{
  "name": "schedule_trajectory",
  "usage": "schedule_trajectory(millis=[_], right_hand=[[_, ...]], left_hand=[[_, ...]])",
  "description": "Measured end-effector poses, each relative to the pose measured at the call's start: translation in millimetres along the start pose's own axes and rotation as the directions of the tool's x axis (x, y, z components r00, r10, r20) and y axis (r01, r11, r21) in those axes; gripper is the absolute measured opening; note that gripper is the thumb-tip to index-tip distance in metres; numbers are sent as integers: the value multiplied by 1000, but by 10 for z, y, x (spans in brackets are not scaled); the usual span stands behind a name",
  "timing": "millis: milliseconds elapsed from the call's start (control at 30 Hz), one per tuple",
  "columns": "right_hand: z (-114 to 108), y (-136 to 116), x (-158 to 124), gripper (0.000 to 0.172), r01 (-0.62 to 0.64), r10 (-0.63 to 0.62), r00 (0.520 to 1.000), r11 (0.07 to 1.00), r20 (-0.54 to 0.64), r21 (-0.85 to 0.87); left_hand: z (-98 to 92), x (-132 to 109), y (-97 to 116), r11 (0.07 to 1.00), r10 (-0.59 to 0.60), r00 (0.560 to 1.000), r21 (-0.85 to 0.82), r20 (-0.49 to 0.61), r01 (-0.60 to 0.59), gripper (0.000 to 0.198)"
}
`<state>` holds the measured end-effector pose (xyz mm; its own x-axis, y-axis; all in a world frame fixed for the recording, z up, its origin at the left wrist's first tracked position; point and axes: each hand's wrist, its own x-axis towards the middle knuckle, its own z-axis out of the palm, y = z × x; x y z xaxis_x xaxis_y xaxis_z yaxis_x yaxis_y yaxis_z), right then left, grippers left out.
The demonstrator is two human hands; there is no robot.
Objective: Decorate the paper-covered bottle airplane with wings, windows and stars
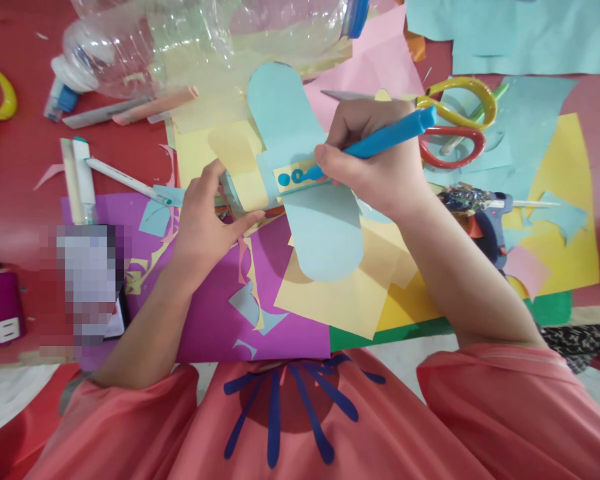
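My right hand (373, 150) pinches a blue marker (390, 135), its tip at a pale yellow paper strip (293, 175). Blue round marks show on that strip: one filled dot and one ring. The strip lies along a light blue paper craft with two rounded wings (325, 233), shaped like an airplane. My left hand (205, 220) grips the craft's left end between thumb and fingers, where a cream paper band (245, 170) curls over it. What lies beneath the band is mostly hidden.
Scissors (460, 113) and a glue gun (495, 220) lie to the right. Clear plastic bottles (140, 47) stand along the back. A phone (93, 280), a white marker (130, 180) and paper scraps (250, 307) are at the left and front, over purple paper (200, 327).
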<state>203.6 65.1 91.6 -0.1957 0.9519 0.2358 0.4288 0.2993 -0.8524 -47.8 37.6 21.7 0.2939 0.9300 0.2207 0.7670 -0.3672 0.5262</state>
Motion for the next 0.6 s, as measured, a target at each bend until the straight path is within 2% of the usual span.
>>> schedule_trajectory(millis=[200,400,600], right_hand=[[20,-3,-1,39,-6,8,998,1000,-64,30],[5,-9,-3,37,-21,21,1000,1000,-21,-13],[10,-25,-12,36,-28,27,999,999,-30,-18]], left_hand=[[6,-3,-24,999,31,999,35,11,-31,80],[11,2,-42,1000,-7,1000,-29,-23,6,75],[-7,0,-4,996,-61,998,-66,-13,60,74]])
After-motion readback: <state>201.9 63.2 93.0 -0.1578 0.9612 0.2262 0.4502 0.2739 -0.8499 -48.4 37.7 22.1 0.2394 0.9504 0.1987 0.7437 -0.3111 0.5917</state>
